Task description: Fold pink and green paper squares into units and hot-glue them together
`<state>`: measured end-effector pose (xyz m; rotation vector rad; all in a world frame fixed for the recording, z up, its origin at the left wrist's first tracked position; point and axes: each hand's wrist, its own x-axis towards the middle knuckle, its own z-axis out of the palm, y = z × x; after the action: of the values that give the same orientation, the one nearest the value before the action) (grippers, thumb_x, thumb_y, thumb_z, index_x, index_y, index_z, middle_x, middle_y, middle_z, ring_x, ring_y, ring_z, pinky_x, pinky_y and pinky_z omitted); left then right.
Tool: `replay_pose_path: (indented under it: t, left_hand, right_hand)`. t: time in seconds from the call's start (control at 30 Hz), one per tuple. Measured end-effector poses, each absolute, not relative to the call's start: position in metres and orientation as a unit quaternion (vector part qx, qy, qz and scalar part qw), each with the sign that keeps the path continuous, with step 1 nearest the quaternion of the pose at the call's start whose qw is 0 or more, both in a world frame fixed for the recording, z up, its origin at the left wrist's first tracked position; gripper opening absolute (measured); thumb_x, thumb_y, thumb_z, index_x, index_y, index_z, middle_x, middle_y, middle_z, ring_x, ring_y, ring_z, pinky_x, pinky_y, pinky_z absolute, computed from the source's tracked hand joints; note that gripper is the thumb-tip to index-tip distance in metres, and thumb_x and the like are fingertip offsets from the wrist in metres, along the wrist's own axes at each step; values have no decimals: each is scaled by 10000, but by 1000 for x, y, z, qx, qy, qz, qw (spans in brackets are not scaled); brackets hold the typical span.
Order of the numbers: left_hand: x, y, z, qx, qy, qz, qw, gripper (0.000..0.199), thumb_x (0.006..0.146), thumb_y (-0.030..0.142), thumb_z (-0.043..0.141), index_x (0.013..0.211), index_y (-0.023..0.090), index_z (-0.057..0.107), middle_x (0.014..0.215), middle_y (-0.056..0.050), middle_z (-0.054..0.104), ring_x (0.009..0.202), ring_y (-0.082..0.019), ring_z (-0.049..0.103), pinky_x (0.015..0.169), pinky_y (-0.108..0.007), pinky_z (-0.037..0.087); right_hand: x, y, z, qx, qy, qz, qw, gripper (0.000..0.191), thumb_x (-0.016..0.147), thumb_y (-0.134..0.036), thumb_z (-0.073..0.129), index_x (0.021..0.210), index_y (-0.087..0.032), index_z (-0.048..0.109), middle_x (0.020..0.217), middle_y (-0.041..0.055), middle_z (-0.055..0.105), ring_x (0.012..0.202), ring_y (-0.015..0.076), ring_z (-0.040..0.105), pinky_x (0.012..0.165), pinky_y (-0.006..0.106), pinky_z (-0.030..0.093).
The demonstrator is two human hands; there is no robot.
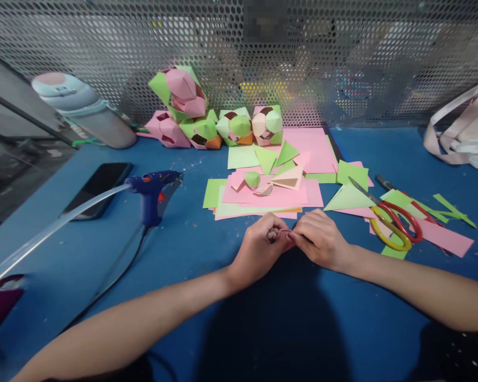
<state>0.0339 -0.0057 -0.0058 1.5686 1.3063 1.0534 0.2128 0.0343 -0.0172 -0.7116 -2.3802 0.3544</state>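
Both hands meet above the blue table's near middle, fingertips together. My left hand (258, 241) is closed, thumb and fingers pinching a small piece of pink paper (283, 231). My right hand (321, 239) is closed on the same piece from the other side; most of it is hidden by the fingers. Just beyond the hands lies a stack of pink paper (239, 192) with green sheets under it. On the stack rest small folded pieces, among them a cream folded paper (289, 179). A light green paper triangle (348, 198) lies right of the stack.
Scissors (390, 212) with red and yellow handles lie at right among paper scraps. A blue glue gun (151, 196) with a long glue stick stands left, by a phone (99, 188). Folded paper balls (199, 127) and a tumbler (87, 109) stand against the perforated metal panel (207, 32).
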Motion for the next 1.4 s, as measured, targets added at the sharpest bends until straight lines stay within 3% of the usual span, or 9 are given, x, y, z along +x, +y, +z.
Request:
replay_pose_path:
  t: [0.33,0.6,1.1,1.4]
  left_hand:
    - [37,0,-7,608,539,412,412,76,711,99,536,749,164,534,633,42,489,564,-83,409,521,-196,334]
    - [34,5,-9,619,514,413,426,46,707,125,519,741,154,534,641,40,479,590,-94,413,543,-211,326]
    - [37,12,-20,648,514,442,346,86,672,129,533,757,138,546,640,38,501,583,-94,437,541,-208,346]
    - [33,10,-19,662,513,442,322,78,673,131,537,750,139,545,639,29,517,581,-94,453,543,-208,350]
  right_hand:
    - [209,35,-12,-293,-885,163,324,214,920,-244,509,719,-172,518,655,-1,522,638,128,454,674,305,332]
    - [206,36,-22,-301,-884,152,324,226,926,-241,488,714,-170,523,652,-3,526,622,124,456,649,287,338]
    - [199,49,-27,-325,-878,165,309,241,870,-225,497,640,-160,525,612,-8,539,563,104,446,546,236,287]
    - [197,49,-25,-327,-881,161,302,268,885,-259,474,644,-158,530,626,2,549,578,104,447,558,236,279]
